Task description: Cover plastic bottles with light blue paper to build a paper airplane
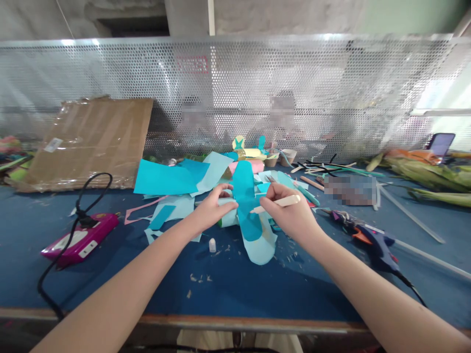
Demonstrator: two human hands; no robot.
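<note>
Head view: left hand [213, 206] grips pale-blue paper [230, 219], right hand [292, 212] a pen [287, 200]; blue strip [243, 184] looks cut, marking apparently unfinished.

Paper cutout [247, 196] between power strip [79, 241], left, and glue gun [373, 245], right

It looks like a craft workshop: a glue gun [375, 247] and paper scraps [178, 206] lie on a blue worktable [228, 299] backed by perforated metal [243, 73].

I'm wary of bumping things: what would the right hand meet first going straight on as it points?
With the white pen leading, the right hand would probably meet the bright blue paper strip; whether the tip touches is unclear.
</note>
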